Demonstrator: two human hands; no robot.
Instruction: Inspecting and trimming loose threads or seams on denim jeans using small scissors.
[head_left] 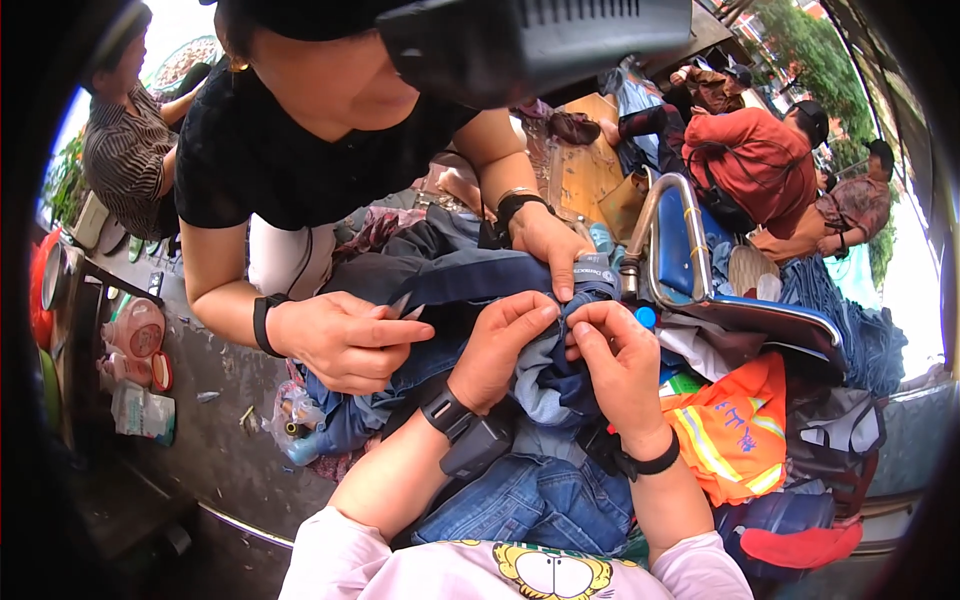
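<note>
Denim garment (545,385), dark blue, lies bunched in the lap, atop paler jeans (530,505). Head view: left hand (497,345) and right hand (618,365) each pinch a fold of it, grip clenched on the cloth. Opposite, a co-worker's hand (345,340) holds small scissors (405,308) close by; another (548,245) presses the fabric. Judgement: with fingers crowding the blades, a nick or snipped cloth is the risk.

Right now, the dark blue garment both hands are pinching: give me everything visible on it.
The dark blue garment looks like denim-type cloth, crumpled and bunched over lighter blue jeans on the person's lap. The left hand and right hand pinch a folded edge between fingertips. A co-worker's hand presses the cloth just above; their other hand rests on it to the left, holding small snips.
</note>
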